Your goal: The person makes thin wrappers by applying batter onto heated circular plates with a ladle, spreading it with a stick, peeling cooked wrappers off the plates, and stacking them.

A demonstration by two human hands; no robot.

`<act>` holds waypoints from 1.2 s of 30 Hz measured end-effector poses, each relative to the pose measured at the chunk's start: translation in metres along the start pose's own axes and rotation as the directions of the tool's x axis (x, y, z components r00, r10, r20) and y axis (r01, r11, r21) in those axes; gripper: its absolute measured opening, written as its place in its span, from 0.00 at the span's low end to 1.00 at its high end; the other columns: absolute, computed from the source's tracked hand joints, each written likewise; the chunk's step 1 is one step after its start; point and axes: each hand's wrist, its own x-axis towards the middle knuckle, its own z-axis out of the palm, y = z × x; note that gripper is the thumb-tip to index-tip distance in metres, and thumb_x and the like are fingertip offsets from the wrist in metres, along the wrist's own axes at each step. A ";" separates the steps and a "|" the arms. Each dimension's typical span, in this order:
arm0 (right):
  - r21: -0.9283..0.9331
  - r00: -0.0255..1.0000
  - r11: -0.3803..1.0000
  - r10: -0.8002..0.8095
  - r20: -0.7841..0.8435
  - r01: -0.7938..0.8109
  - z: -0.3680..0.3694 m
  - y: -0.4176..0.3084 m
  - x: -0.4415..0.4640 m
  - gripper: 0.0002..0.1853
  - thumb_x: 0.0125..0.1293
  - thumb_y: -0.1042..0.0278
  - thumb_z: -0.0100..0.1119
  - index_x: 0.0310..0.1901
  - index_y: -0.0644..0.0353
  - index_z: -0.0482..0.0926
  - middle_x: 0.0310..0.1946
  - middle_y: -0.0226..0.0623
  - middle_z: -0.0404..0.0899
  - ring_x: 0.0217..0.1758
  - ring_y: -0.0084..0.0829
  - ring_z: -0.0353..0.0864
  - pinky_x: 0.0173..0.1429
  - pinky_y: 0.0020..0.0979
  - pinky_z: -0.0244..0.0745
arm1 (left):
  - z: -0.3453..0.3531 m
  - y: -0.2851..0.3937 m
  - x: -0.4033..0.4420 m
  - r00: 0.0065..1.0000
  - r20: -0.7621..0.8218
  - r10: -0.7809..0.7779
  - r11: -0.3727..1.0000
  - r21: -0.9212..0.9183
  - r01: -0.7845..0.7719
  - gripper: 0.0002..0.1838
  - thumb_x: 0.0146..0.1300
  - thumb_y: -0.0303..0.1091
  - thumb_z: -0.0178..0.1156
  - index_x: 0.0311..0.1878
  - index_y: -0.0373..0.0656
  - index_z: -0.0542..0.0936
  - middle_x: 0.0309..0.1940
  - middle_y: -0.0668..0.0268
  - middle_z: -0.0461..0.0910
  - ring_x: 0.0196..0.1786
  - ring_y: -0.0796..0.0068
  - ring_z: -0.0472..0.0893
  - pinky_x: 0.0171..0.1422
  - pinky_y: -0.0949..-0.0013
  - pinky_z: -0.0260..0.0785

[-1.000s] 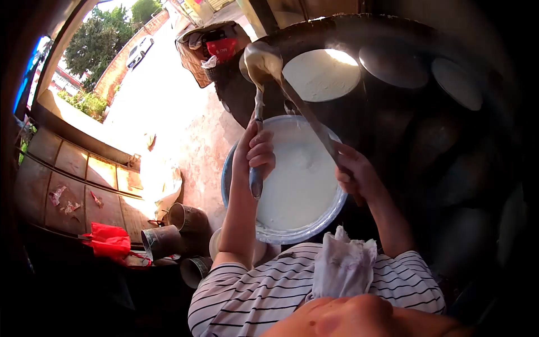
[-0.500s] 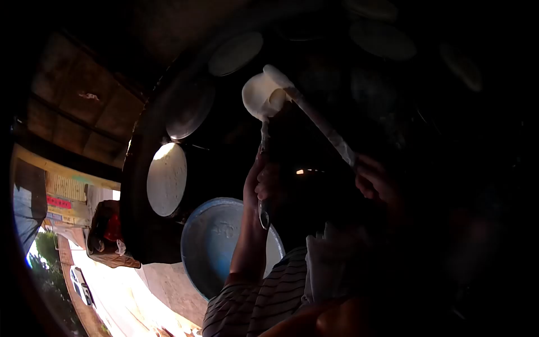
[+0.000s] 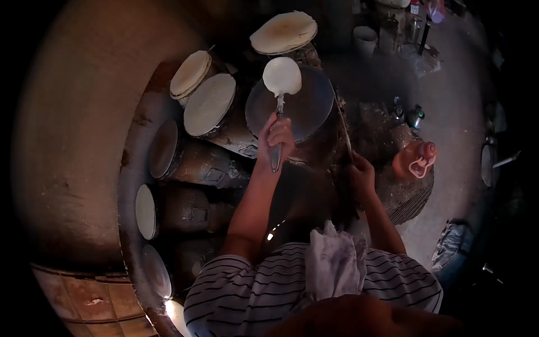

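Note:
My left hand (image 3: 276,137) is closed round the handle of a ladle (image 3: 282,76), whose bowl is coated or filled with pale batter. That bowl hangs over a dark round griddle plate (image 3: 314,104) with nothing pale spread on it. My right hand (image 3: 361,174) grips a long thin stick (image 3: 343,126), which slants up along the plate's right side. Pale round flatbreads lie on neighbouring plates: one (image 3: 284,32) behind the ladle, one (image 3: 210,104) to the left and another (image 3: 191,73) beyond it.
More round plates (image 3: 164,149) curve down the left side inside a rim. On the right, a pink-red jug (image 3: 414,159) stands on a dark surface near small bottles (image 3: 415,116). A white bucket (image 3: 365,40) stands at the back. Tiles (image 3: 92,297) show at lower left.
The view has swung from the batter tub to other griddle plates. My left hand still holds the ladle, now over a bare plate; the stick in my right hand has come away from the ladle.

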 end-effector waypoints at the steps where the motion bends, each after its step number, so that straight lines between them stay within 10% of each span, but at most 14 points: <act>1: 0.111 0.999 0.993 -0.040 -0.034 0.043 0.008 0.009 0.022 0.27 0.55 0.84 0.53 0.59 0.64 0.73 0.31 0.29 0.79 0.24 0.19 0.74 0.28 0.22 0.68 | -0.011 0.007 0.015 0.997 -0.078 0.002 0.999 0.049 0.002 0.17 0.70 0.38 0.48 0.25 0.45 0.62 0.12 0.73 0.59 0.12 0.81 0.64 0.16 0.75 0.61; 5: 0.245 0.985 0.965 -0.049 -0.168 0.090 0.042 0.049 0.047 0.23 0.53 0.83 0.53 0.54 0.65 0.77 0.30 0.30 0.78 0.23 0.19 0.73 0.26 0.22 0.68 | -0.046 0.035 0.053 0.905 -0.373 0.205 0.865 0.501 0.010 0.08 0.71 0.37 0.48 0.38 0.46 0.72 0.16 0.71 0.62 0.13 0.83 0.61 0.15 0.78 0.56; 9: 0.159 0.929 0.955 -0.193 -0.315 0.252 0.071 0.075 0.043 0.22 0.50 0.81 0.55 0.50 0.64 0.79 0.37 0.34 0.77 0.33 0.22 0.75 0.37 0.26 0.73 | -0.051 0.056 0.063 0.784 -0.438 0.440 0.360 0.886 0.293 0.19 0.69 0.34 0.49 0.62 0.61 0.67 0.19 0.74 0.62 0.13 0.84 0.59 0.16 0.78 0.53; 17: -0.612 0.658 0.735 -0.619 -0.429 0.293 0.152 0.030 0.073 0.23 0.49 0.82 0.56 0.51 0.66 0.75 0.43 0.45 0.73 0.48 0.43 0.74 0.52 0.35 0.71 | -0.042 0.148 0.088 0.881 -0.227 0.414 -0.515 0.740 0.433 0.31 0.66 0.28 0.53 0.71 0.63 0.60 0.18 0.74 0.64 0.14 0.84 0.63 0.16 0.74 0.57; 20: -0.675 0.706 0.708 -0.587 -0.396 0.210 0.179 0.051 0.063 0.21 0.51 0.83 0.56 0.50 0.65 0.76 0.45 0.46 0.73 0.49 0.47 0.73 0.52 0.37 0.72 | -0.061 0.228 0.101 0.968 0.050 0.245 -0.820 0.543 0.179 0.29 0.65 0.30 0.54 0.69 0.61 0.64 0.18 0.72 0.67 0.13 0.83 0.64 0.16 0.73 0.59; 29: -0.870 0.577 0.491 -0.701 -0.419 -0.034 0.213 0.018 0.068 0.20 0.46 0.83 0.55 0.43 0.57 0.81 0.42 0.35 0.78 0.48 0.42 0.74 0.50 0.35 0.74 | -0.033 0.320 0.102 0.982 0.103 0.156 -0.933 0.342 0.112 0.29 0.62 0.32 0.55 0.67 0.65 0.66 0.34 0.64 0.81 0.12 0.77 0.68 0.17 0.69 0.65; 34: -0.839 0.654 0.538 -0.664 -0.362 0.081 0.246 0.024 0.093 0.21 0.48 0.81 0.54 0.47 0.59 0.79 0.45 0.38 0.78 0.47 0.43 0.77 0.52 0.36 0.74 | -0.006 0.308 0.086 0.979 0.048 0.197 -0.960 0.210 0.183 0.31 0.61 0.36 0.56 0.68 0.63 0.64 0.56 0.60 0.76 0.53 0.54 0.78 0.56 0.60 0.69; 36: -0.856 0.664 0.504 -0.680 -0.310 0.117 0.241 0.009 0.112 0.21 0.48 0.81 0.54 0.47 0.58 0.80 0.45 0.38 0.78 0.46 0.43 0.77 0.52 0.35 0.74 | -0.019 0.315 0.090 0.982 0.099 0.163 -0.964 0.229 0.137 0.31 0.61 0.35 0.56 0.68 0.64 0.63 0.54 0.59 0.77 0.52 0.54 0.78 0.56 0.60 0.69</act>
